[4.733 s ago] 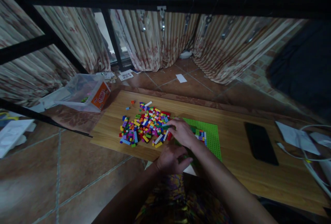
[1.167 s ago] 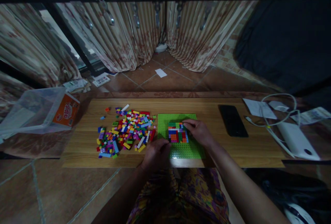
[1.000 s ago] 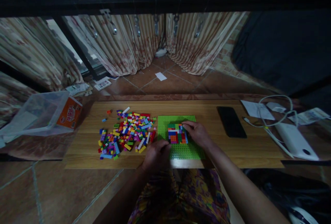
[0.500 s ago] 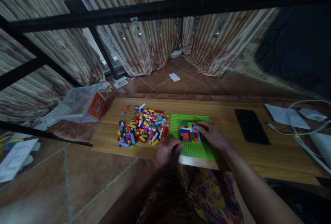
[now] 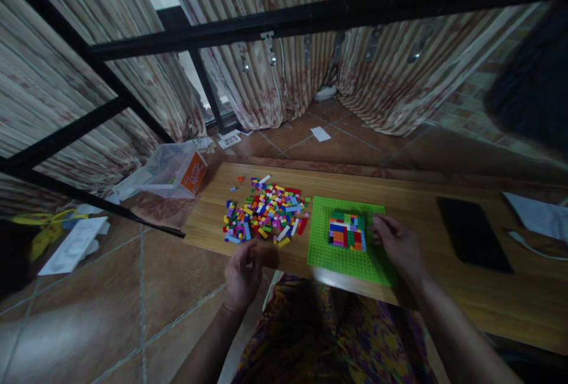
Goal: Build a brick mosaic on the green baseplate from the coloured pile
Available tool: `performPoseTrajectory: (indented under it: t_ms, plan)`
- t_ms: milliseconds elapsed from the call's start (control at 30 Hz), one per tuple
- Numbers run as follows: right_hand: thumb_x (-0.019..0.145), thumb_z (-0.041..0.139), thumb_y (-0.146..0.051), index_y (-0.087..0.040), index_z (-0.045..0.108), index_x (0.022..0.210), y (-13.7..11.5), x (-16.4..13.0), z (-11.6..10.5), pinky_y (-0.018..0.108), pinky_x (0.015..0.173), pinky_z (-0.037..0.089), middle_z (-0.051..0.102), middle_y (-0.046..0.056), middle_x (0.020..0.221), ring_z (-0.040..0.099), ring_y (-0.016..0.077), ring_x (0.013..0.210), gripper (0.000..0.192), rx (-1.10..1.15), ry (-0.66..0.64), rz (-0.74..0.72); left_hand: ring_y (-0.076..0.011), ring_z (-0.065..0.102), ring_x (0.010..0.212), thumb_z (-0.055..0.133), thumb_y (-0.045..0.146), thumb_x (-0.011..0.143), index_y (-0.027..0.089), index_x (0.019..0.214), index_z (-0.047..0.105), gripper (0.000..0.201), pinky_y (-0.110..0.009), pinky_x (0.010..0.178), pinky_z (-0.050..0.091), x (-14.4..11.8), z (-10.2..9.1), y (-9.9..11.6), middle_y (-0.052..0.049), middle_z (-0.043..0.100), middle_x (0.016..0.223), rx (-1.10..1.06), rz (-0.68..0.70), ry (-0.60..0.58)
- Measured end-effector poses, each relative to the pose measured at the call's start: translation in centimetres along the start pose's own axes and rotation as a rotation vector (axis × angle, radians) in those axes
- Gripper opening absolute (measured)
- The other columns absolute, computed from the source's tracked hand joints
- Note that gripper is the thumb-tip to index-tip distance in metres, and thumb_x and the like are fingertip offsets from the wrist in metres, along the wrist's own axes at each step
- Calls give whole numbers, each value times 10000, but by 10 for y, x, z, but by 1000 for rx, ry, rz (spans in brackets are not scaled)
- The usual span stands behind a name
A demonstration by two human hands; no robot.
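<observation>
A green studded baseplate (image 5: 319,242) lies on the wooden table, bearing a flat, roughly square build of multicoloured toy bricks (image 5: 347,231). My right hand (image 5: 397,245) is at the plate's right edge, just clear of the build, with its fingers curled together; whether a brick is between them I cannot make out. Over the table's front edge, my left hand (image 5: 243,271) is closed, fingers bent in, and what it holds, if anything, is hidden. Just beyond it spreads a pile of loose bricks (image 5: 270,209) in many colours and sizes.
Right of the plate lies a black phone-like slab (image 5: 473,233), with white paper (image 5: 536,215) and a cable (image 5: 532,245) farther right. A clear plastic bin (image 5: 171,174) with an orange label stands left of the table. Black metal bars (image 5: 284,26) cross in front of curtains.
My left hand has moved left, from the baseplate's front corner to below the loose pile. My right hand has drawn back rightward from the build. The camera view has shifted left.
</observation>
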State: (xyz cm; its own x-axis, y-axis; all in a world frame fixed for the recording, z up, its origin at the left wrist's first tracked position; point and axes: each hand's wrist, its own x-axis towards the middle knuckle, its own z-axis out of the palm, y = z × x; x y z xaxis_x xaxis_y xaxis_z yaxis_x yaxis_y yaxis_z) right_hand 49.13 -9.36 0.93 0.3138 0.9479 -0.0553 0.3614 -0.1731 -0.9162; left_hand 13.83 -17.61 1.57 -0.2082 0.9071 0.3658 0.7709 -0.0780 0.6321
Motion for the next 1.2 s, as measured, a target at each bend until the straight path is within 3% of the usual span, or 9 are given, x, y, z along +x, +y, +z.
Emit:
performPoseTrajectory:
  t_ms: [100,133,233,400,700,967,1100,1200]
  plan:
    - [830,576,-562,-171,707,1037,-6,-22,6,365,751,536,735,103,943,679,224,787,461,-74,187,-97,-248,608,1012,554,383,882,154,1158,591,361,-393,909,501,7,-13,-19,-124,642,1063,204,-38,187]
    - [846,564,-553,-181,712,1033,-10,-32,9,377,796,529,735,101,963,682,231,833,442,-88,194,-120,-280,572,1108,554,405,877,137,1200,568,420,-435,974,466,12,-16,-25,-158,614,1148,265,-55,217]
    - [870,568,-518,-223,717,1035,-26,-61,24,366,862,517,735,75,1041,678,226,935,370,-66,78,-185,-354,443,1294,511,460,892,70,1338,462,594,-521,1060,382,26,-15,-34,-253,465,1373,393,-125,181]
    - [909,557,-436,-247,720,1015,-42,-90,46,336,894,513,735,44,1056,678,202,981,271,-45,-115,-315,-409,421,1311,463,536,906,42,1416,396,713,-570,1049,362,43,11,-25,-298,395,1430,509,-185,64]
    - [923,543,-404,-224,718,1017,-36,-104,55,298,837,537,734,51,1010,685,199,952,268,-60,-227,-305,-401,387,1351,429,547,922,74,1412,408,681,-577,1065,348,62,43,-5,-276,379,1464,429,-214,136]
    - [923,537,-424,-209,723,1033,-31,-108,62,271,785,563,738,71,1020,700,203,940,304,-93,-275,-277,-382,315,1412,420,447,948,72,1415,395,600,-592,1099,306,76,70,28,-278,346,1487,231,-253,204]
    - [925,537,-408,-217,731,1013,-23,-109,62,261,783,573,745,64,996,710,195,923,286,-127,-289,-316,-341,345,1398,408,402,957,138,1390,449,509,-592,1119,270,80,74,39,-229,405,1463,170,-180,196]
    - [926,538,-390,-223,732,1001,-22,-109,62,252,763,583,749,60,985,719,189,896,268,-149,-288,-380,-307,397,1355,429,374,950,178,1357,485,456,-554,1116,298,89,68,34,-185,456,1429,137,-109,225]
